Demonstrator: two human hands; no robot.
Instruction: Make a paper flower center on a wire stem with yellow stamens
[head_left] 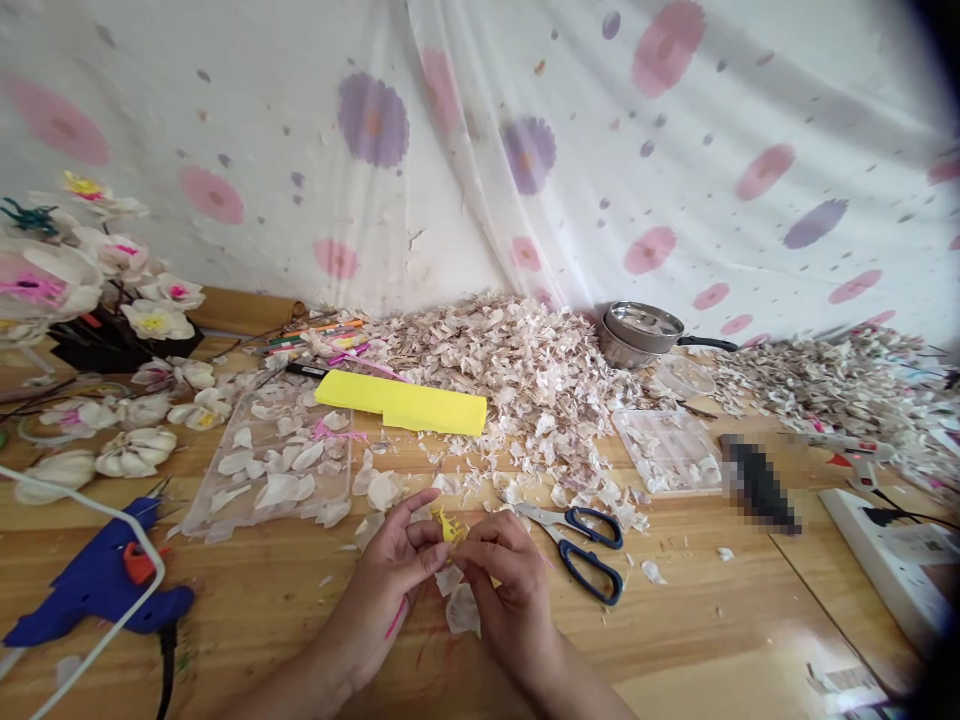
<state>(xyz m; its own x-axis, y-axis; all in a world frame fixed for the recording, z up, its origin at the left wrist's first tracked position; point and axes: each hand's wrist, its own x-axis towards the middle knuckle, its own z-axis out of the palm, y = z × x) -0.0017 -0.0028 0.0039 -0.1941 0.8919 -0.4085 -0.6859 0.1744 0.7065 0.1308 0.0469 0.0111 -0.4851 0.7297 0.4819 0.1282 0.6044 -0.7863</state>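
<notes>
My left hand [396, 568] and my right hand [507, 580] meet over the wooden table [697, 620], both pinched on a small fringed yellow paper piece [448, 524]. White petals [461, 605] hang under my right fingers; I cannot tell whether they are held. Blue-handled scissors [577, 547] lie just right of my right hand. A folded yellow paper sheet [403, 402] lies further back.
A blue glue gun [101, 585] rests at the front left beside a clear tray of petals [270, 465]. Finished paper flowers [135, 420] sit at far left. A heap of petal scraps [525, 370], a metal pot [641, 330], a clear box [664, 448] and a power strip [892, 555] lie to the right.
</notes>
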